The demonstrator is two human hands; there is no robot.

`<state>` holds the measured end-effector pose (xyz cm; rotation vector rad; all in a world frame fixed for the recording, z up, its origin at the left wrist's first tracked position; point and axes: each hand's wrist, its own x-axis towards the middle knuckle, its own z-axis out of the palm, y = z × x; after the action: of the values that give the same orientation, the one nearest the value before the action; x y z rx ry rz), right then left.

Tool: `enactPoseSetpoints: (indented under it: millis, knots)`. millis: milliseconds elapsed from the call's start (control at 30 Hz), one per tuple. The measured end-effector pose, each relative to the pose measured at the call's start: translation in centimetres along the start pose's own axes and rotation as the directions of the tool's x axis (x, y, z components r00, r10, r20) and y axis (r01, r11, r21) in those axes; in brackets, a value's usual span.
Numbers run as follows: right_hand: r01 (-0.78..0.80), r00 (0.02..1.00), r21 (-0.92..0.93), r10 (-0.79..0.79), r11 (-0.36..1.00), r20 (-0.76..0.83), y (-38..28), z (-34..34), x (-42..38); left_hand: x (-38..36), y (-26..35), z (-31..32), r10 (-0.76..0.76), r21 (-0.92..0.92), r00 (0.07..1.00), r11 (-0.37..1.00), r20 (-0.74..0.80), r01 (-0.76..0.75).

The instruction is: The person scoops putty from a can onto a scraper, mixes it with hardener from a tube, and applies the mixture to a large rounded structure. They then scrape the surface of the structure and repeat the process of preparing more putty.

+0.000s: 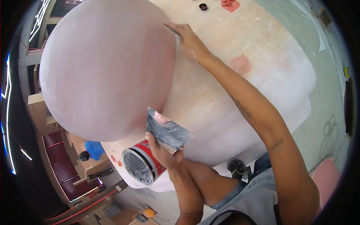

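Note:
A large rounded form (pixel 108 67), smooth and pale pink, fills the upper left. Against its right side my right hand (pixel 191 45) grips a putty scraper (pixel 173 30), seen nearly edge-on as a thin dark blade. Lower down, my left hand (pixel 161 152) holds a flat grey metal plate (pixel 168 133), tilted, with a dab of pink putty (pixel 161 117) near its upper corner. Just beyond that hand lies or stands a red tin (pixel 138 167), its grey-smeared round end turned toward me.
The round form rests on a broad pale surface (pixel 277 48) with a pink patch (pixel 240 64) and a small black cap (pixel 203 6). A blue object (pixel 94 150) lies at left. A looped cable (pixel 330 131) is on the floor at right.

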<state>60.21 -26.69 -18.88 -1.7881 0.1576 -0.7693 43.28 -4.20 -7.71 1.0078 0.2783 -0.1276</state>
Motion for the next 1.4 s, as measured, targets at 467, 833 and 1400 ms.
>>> enactPoseSetpoints:
  millis: [467,833,1400]
  knots:
    - [-0.187,0.979,-0.056,0.180,0.981,-0.100,-3.6,6.6,-3.2,0.7,0.4,0.0,0.034,-0.075,0.975,0.996,-0.221,-0.051]
    - [-0.247,0.951,-0.033,0.235,0.968,-0.203,-10.3,11.5,-11.7,0.3,0.9,-0.8,0.123,-0.052,0.971,0.989,-0.206,-0.137]
    - [-0.017,0.969,0.688,-0.158,0.725,0.191,-13.8,-1.4,-17.8,-0.1,0.4,-1.0,-0.093,-0.028,0.992,0.995,-0.090,0.091]
